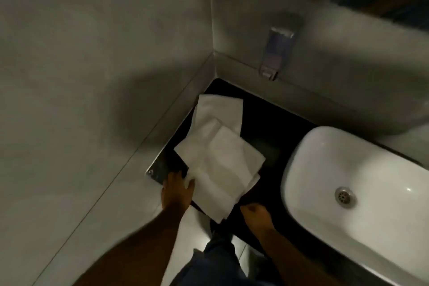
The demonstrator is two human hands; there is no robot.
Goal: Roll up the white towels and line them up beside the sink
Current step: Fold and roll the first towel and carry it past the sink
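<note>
Towels point(220, 153) at centre frame look soft, light and floppy; left hand point(177, 189) pinches their near-left corner, right hand point(254, 212) loosely curled, empty.

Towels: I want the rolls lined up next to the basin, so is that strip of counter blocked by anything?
Nothing visible blocks it. The black counter between the white towels and the sink lies bare.

Two bare forearms, unsleeved to the frame edge, end in the left hand point(177, 189) and right hand point(255, 212); the blurred dark-blue garment point(209, 262) below is possibly trousers.
</note>
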